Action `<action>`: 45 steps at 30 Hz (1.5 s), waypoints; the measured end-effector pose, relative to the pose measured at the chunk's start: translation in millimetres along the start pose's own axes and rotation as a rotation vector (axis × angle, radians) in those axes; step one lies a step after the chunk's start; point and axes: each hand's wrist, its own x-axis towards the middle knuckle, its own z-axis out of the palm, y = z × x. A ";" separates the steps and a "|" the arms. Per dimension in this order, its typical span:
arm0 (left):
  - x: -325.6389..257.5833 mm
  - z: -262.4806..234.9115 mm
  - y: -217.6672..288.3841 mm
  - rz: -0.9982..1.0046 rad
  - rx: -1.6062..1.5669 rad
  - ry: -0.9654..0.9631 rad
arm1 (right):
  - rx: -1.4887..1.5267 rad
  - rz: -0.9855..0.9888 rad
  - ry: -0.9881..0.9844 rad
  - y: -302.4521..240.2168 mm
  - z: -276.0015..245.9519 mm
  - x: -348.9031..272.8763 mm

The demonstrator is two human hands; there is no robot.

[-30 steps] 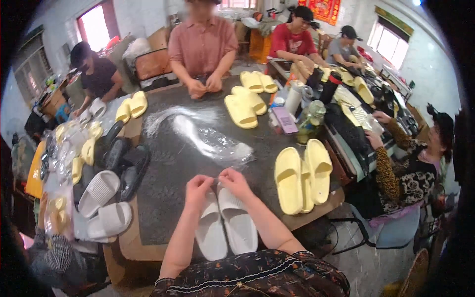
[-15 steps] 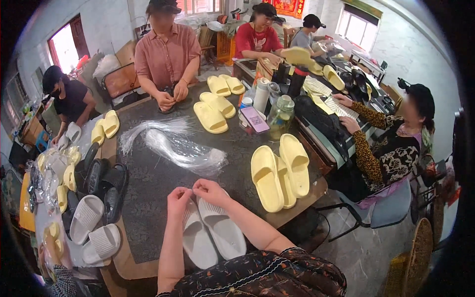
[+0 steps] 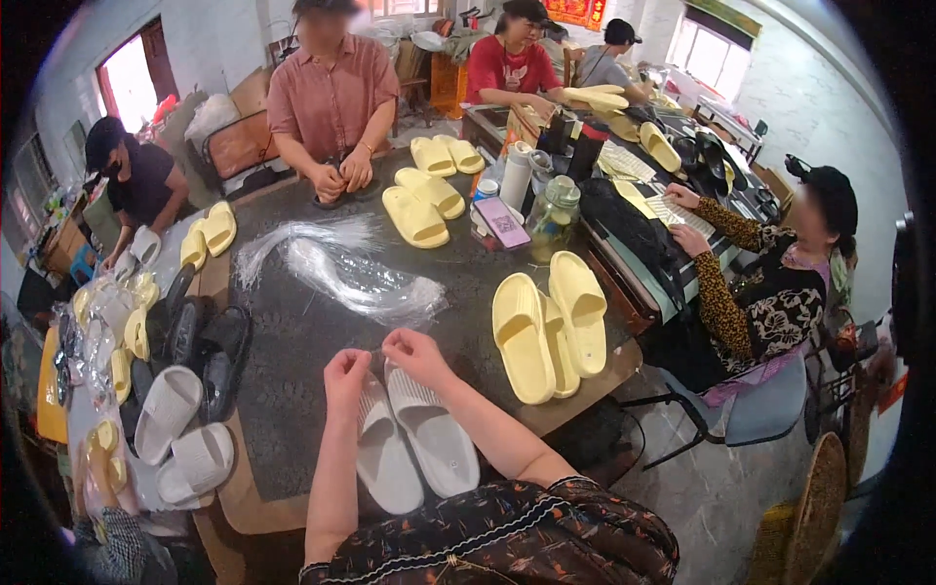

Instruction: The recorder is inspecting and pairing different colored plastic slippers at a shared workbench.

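Grey slippers (image 3: pixel 439 439), matt, foam-like and ribbed; clear strands (image 3: pixel 361 278), glossy plastic; dark tabletop (image 3: pixel 288 400), matt.

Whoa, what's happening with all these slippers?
This person's left hand and right hand are close together by the toe ends of two grey slippers; anything held is too small to see. Those lie side by side. Clear strands lie ahead, yellow slippers to the right. Across the table, another person's hands are together.
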 end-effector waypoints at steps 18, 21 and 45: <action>-9.9 -21.6 29.4 0.499 0.121 0.220 | -0.766 0.154 -0.334 -66.2 -1.3 -108.9; -24.5 -67.6 44.9 0.503 0.237 0.188 | -0.885 0.128 -0.302 -63.9 9.9 -104.4; -100.6 -314.4 20.5 -0.055 0.560 0.494 | -0.855 0.043 -0.289 -39.6 8.4 -99.1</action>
